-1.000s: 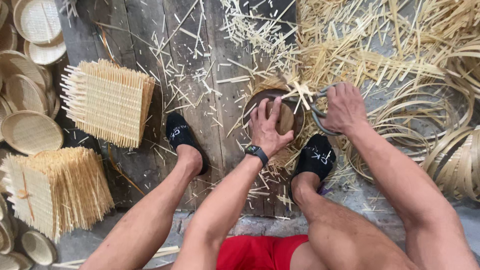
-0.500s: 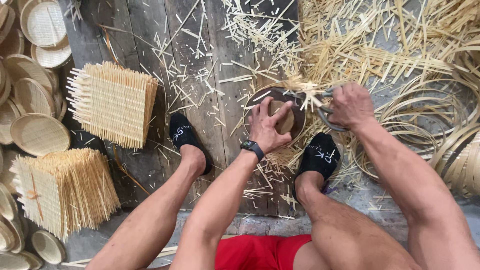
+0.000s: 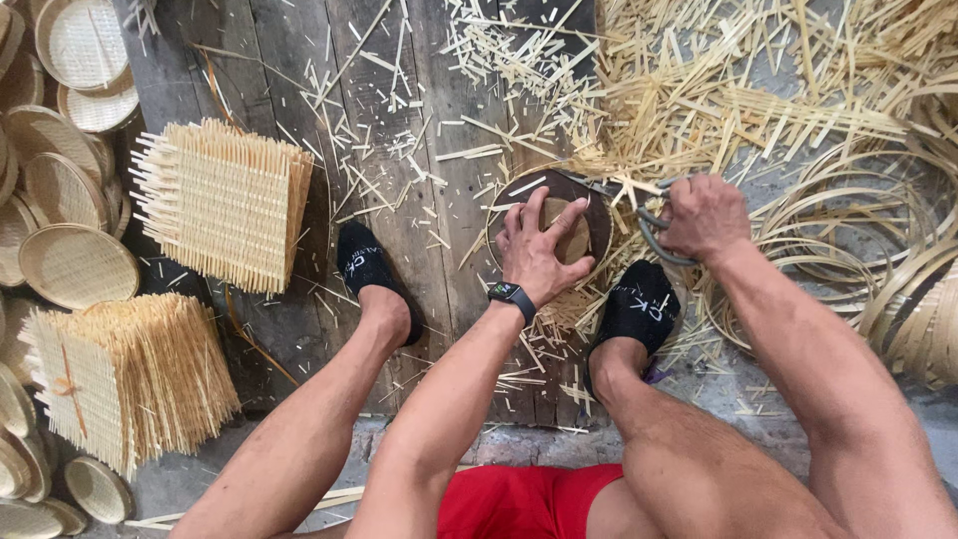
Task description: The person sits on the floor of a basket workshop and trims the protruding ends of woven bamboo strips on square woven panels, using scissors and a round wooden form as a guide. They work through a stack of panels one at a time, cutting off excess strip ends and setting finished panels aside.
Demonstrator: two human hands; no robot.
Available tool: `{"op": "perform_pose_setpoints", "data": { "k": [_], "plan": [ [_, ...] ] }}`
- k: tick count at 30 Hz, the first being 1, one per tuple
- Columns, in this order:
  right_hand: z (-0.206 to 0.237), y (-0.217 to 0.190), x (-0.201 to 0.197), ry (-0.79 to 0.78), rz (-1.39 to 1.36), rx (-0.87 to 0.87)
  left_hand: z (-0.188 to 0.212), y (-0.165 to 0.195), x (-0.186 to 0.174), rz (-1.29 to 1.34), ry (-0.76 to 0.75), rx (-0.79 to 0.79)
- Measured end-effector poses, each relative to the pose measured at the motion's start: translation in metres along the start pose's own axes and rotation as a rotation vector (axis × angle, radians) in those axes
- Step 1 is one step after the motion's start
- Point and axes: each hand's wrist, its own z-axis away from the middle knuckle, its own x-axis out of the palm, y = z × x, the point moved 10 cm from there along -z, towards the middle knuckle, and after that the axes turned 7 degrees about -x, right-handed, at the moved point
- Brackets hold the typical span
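My left hand (image 3: 537,250), with a dark watch on the wrist, presses flat on a small round woven bamboo piece (image 3: 579,205) with a dark rim, lying on the wooden planks. My right hand (image 3: 705,214) is shut on a pair of metal shears (image 3: 651,228) whose blades reach the right edge of the round piece among loose bamboo strips. My two feet in black socks (image 3: 367,268) rest on the floor either side of the left arm.
Two stacks of square woven bamboo mats (image 3: 225,203) lie at left. Several round woven trays (image 3: 75,265) line the left edge. Bamboo hoops (image 3: 878,269) and heaps of cut strips (image 3: 718,90) cover the right and top.
The round piece has turned a little under my left hand. My right hand with the shears has stayed at its right edge. The view has shifted slightly.
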Motion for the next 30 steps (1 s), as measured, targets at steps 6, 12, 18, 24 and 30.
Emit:
{"op": "perform_pose_setpoints", "data": {
  "k": [6, 12, 18, 24, 30],
  "plan": [
    [-0.011, -0.007, -0.02, 0.148, 0.127, -0.089, -0.003, 0.005, 0.007, -0.04, -0.108, 0.063],
    [-0.005, 0.009, 0.004, -0.139, 0.112, -0.059, -0.005, 0.009, 0.005, -0.053, -0.194, 0.192],
    [-0.016, 0.002, -0.006, -0.015, 0.207, -0.134, -0.006, 0.016, 0.013, -0.113, -0.303, 0.278],
    [-0.021, 0.015, 0.007, -0.358, 0.046, -0.03, -0.009, 0.015, 0.014, -0.151, -0.378, 0.367],
    [0.013, 0.094, 0.017, -0.267, -0.504, 0.66, -0.006, 0.011, 0.013, -0.116, -0.254, 0.33]
  ]
}}
